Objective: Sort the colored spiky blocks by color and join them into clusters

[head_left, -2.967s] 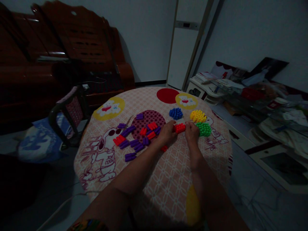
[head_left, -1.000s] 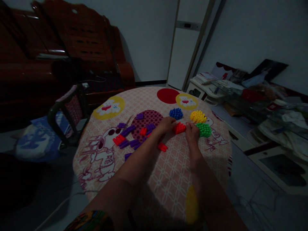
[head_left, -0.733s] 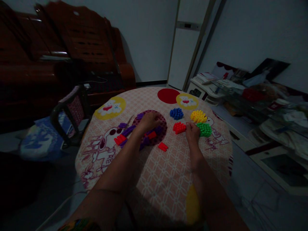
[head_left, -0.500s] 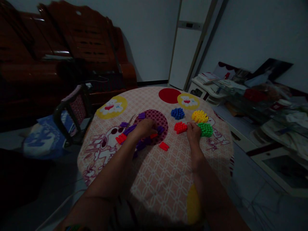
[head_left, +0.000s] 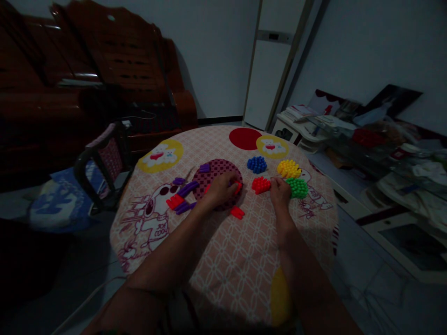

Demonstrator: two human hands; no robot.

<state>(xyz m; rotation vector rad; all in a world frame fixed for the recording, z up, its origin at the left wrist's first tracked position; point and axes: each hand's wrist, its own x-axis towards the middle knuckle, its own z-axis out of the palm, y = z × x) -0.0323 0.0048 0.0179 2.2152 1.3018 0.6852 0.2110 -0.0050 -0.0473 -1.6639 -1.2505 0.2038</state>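
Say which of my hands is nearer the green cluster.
Right: the right hand is close beside the green cluster; the left hand is farther off, past the red cluster.

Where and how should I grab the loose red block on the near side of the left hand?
Probably pinch the loose red block mid-length, across its long edges, coming down from the near side: it lies flat on the patterned tablecloth, longer than wide, with the left hand beyond it.

the bright red cluster (head_left: pixel 260 185), packed with rounded knobs, sat to the right of a partly hidden red piece (head_left: pixel 239 187), while a loose red piece (head_left: pixel 237 212) lay slanted in front.
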